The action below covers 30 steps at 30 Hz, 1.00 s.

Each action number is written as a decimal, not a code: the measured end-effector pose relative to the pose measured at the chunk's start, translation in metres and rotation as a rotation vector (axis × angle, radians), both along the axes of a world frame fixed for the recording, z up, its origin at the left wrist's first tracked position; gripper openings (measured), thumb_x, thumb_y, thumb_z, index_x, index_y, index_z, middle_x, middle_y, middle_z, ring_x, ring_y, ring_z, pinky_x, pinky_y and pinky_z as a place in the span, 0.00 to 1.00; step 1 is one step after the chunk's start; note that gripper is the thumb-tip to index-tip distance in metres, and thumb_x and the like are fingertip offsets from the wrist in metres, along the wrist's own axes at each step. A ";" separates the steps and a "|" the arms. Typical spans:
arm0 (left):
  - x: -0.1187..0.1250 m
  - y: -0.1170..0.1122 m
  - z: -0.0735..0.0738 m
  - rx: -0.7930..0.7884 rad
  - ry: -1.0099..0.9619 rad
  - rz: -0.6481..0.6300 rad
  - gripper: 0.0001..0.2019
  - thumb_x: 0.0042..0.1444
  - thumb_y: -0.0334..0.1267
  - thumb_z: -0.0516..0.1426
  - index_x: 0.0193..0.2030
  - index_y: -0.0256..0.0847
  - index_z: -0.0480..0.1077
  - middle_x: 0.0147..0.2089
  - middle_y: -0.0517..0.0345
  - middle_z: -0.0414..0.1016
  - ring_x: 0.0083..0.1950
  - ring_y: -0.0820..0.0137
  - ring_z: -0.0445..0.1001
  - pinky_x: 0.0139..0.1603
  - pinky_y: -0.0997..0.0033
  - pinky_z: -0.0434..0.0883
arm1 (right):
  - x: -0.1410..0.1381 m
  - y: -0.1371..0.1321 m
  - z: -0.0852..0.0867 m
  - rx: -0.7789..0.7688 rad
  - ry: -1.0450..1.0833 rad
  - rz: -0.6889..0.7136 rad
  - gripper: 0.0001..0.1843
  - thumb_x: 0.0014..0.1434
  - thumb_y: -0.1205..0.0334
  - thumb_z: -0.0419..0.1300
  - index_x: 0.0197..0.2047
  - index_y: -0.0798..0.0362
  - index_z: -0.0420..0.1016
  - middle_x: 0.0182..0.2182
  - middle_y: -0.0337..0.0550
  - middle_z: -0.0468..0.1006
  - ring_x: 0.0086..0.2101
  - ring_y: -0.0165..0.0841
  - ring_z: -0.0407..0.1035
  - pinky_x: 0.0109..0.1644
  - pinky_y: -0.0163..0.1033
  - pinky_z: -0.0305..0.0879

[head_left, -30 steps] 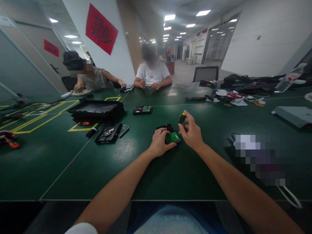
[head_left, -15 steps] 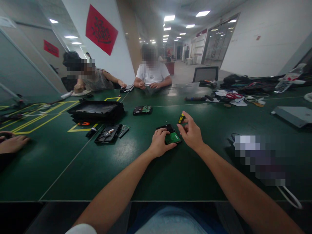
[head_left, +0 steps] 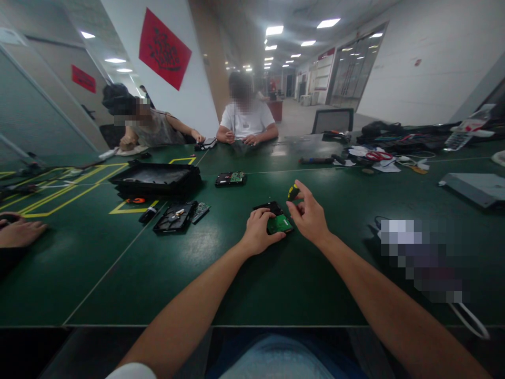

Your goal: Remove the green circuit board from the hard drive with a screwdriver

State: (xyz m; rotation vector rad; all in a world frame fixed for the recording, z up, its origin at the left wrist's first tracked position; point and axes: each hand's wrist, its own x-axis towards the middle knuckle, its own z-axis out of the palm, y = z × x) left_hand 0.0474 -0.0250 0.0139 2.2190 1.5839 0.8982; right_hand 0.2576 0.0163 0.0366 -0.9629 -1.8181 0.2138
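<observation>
A hard drive with a green circuit board lies on the table in front of me. My left hand grips it from its left side, fingers over the top and thumb along the near edge. Above the drive's right side, my right hand holds a screwdriver by its short yellow-and-black handle. The screwdriver's shaft and tip cannot be made out, so contact with the drive is unclear.
Left of the drive lie an opened drive casing, a loose circuit board and stacked black trays. Another hard drive sits farther back. At right are a grey metal box and a bottle. Two co-workers sit opposite; another person's hand shows at left.
The screwdriver's handle has turned slightly in my right hand, showing a different pattern of yellow and black. My left hand and the hard drive stay in place.
</observation>
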 end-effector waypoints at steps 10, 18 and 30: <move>0.000 -0.001 0.002 0.010 0.007 -0.004 0.29 0.53 0.51 0.71 0.58 0.44 0.73 0.67 0.45 0.70 0.70 0.48 0.65 0.71 0.42 0.66 | 0.000 0.000 -0.001 -0.002 0.009 -0.017 0.36 0.70 0.55 0.60 0.77 0.40 0.54 0.55 0.50 0.81 0.30 0.35 0.78 0.36 0.46 0.81; 0.000 -0.002 0.004 0.002 0.008 -0.007 0.28 0.54 0.52 0.71 0.58 0.44 0.73 0.67 0.45 0.70 0.71 0.47 0.64 0.71 0.42 0.66 | 0.000 0.000 -0.001 0.003 -0.002 -0.030 0.37 0.71 0.56 0.57 0.79 0.41 0.49 0.55 0.50 0.81 0.30 0.36 0.79 0.39 0.47 0.82; -0.001 -0.001 0.003 -0.012 0.011 -0.004 0.29 0.53 0.53 0.71 0.58 0.45 0.74 0.67 0.46 0.69 0.71 0.47 0.64 0.71 0.42 0.66 | 0.001 -0.001 0.001 0.001 -0.025 -0.035 0.37 0.72 0.57 0.57 0.79 0.41 0.48 0.53 0.50 0.80 0.31 0.36 0.77 0.36 0.45 0.79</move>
